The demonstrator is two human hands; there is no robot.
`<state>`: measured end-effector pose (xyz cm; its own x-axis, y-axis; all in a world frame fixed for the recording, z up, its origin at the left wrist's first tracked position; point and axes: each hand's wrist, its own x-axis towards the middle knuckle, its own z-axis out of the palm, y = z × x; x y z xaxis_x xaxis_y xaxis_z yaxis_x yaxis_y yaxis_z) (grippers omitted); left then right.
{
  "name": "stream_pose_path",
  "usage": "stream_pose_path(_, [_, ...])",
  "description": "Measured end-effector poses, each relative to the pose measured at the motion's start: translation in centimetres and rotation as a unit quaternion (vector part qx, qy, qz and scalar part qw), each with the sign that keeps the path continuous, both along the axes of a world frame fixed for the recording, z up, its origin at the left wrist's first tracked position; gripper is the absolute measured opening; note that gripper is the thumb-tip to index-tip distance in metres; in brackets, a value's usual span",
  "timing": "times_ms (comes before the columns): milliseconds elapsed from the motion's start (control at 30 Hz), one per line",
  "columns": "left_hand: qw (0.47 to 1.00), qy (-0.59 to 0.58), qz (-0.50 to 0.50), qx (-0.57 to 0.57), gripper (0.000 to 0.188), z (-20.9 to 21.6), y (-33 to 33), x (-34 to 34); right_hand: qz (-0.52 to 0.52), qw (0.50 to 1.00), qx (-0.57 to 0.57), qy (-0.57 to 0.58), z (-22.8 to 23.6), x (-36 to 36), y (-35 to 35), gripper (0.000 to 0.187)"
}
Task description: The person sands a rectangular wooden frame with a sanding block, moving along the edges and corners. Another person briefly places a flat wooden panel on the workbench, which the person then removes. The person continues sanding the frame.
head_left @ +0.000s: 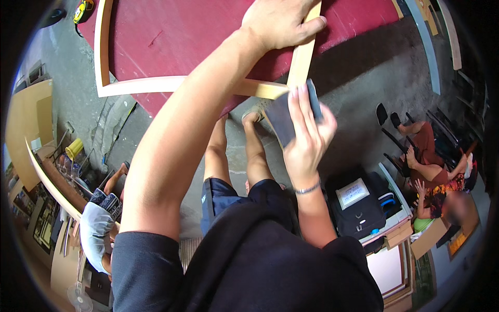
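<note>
A pale wooden frame lies over a dark red tabletop, its near right corner reaching past the table's edge. My left hand grips the frame's right rail near the top of the view; its thumb lies across the rail and its fingertips are cut off or hidden. At the near right corner, my right hand holds a bent dark grey sheet of sandpaper against or right beside the wood. Slight blur hides the exact contact. The right fingers are stretched together over the sheet, with the thumb at its side.
A yellow tape measure sits at the table's far left. Right of my body, a black bag rests on a stand. One person sits at lower left, another at right. Curved wooden strips stand far right.
</note>
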<state>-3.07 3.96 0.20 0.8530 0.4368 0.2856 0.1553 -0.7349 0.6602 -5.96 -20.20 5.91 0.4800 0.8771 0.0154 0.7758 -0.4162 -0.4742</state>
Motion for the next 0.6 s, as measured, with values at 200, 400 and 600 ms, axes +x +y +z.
stream_pose_path(200, [1.000,-0.001,-0.004,0.008,0.073,0.0,0.2,-0.1,-0.002,1.000,-0.002,0.004,-0.1,-0.6,-1.4,0.065])
stream_pose_path(400, [1.000,0.003,-0.002,0.006,0.074,-0.2,0.0,0.2,-0.003,1.000,0.019,-0.011,-0.4,0.7,1.6,0.062])
stream_pose_path(600, [0.999,-0.030,0.001,0.018,0.050,-0.2,0.0,0.2,-0.007,0.999,0.035,-0.010,-0.5,0.8,1.9,0.062])
